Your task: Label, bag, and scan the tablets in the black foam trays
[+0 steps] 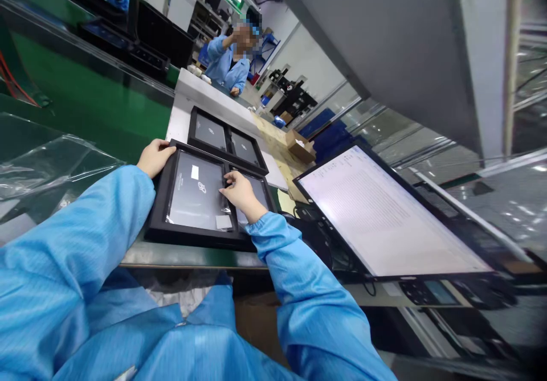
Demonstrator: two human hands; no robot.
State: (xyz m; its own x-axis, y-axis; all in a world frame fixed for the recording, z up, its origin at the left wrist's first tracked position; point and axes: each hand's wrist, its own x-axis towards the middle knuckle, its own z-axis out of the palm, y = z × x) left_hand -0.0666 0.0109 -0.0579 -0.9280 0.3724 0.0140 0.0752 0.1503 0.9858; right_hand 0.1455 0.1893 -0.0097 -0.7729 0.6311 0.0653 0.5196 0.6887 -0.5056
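Note:
A black two-compartment tray lies on the bench in front of me, a grey film-covered flat panel in its left compartment. That panel bears a white label, a small logo and a pale tab at its near edge. My left hand grips the tray's far left corner, fingers closed on the rim. Over the divider, my right hand has its fingers pinched together at the panel's right edge; what they hold is too small to make out. Part of a second grey panel shows in the right compartment, partly behind this hand.
Behind it sits another black tray with two grey panels. A lit monitor stands at the right, clear plastic bags at the left. Farther back are a small cardboard box and a seated person in blue.

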